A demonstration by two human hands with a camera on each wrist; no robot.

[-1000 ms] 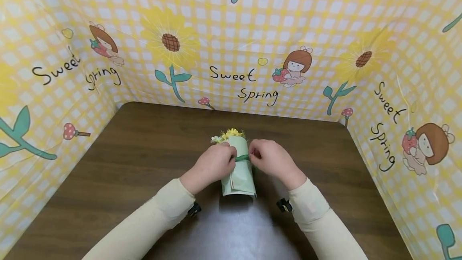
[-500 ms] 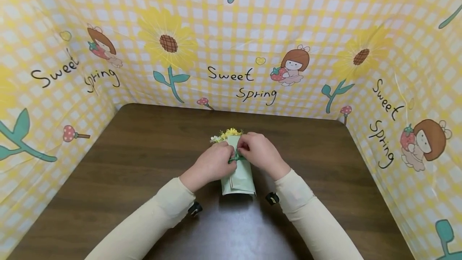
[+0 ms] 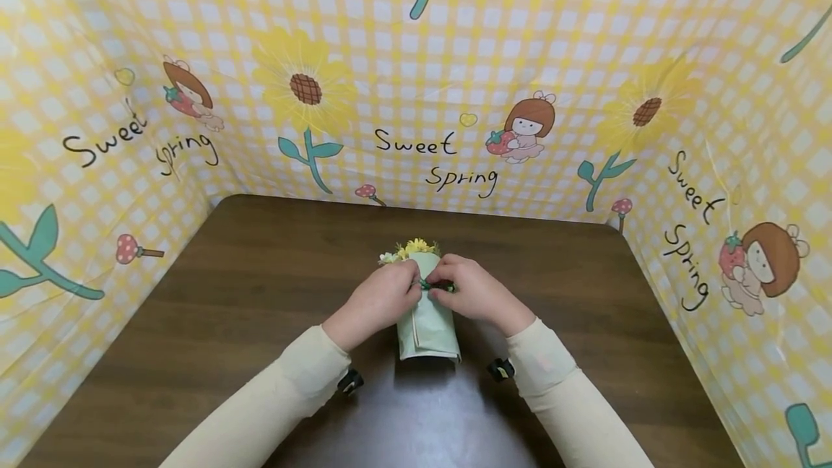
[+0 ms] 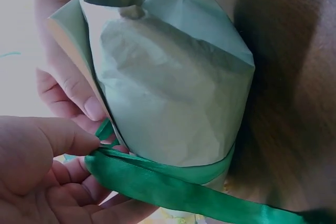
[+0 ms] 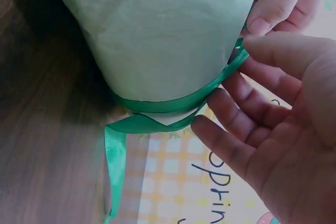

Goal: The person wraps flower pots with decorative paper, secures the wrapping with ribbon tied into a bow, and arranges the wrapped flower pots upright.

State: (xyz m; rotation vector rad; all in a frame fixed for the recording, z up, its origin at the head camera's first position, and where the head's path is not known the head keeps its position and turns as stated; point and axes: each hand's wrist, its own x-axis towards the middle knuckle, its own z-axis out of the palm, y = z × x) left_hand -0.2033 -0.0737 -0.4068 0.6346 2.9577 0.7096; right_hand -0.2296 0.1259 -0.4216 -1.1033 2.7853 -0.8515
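Observation:
A bouquet wrapped in pale green paper point(image 3: 434, 334) lies on the table, its yellow and white flowers point(image 3: 418, 245) at the far end. Round the wrap runs a satin green ribbon point(image 5: 168, 104), gathered at the top between both hands. My left hand point(image 3: 380, 302) pinches the ribbon between thumb and forefinger; in the left wrist view a loose length point(image 4: 173, 190) trails off to the right. Opposite it, my right hand point(image 3: 482, 293) pinches ribbon between thumb and index finger, its other fingers spread beneath. Another ribbon tail point(image 5: 115, 166) hangs down in the right wrist view.
The dark wooden table point(image 3: 273, 352) is bounded at the back and sides by a yellow checked cloth point(image 3: 416, 78) printed with flowers and lettering. A small black device point(image 3: 500, 369) is strapped under the right cuff, with another point(image 3: 351, 381) under the left.
My right hand has come from the wrap's right side in over its middle, close to my left hand, bringing ribbon across. My left hand has stayed nearly in place. The head view has tilted slightly.

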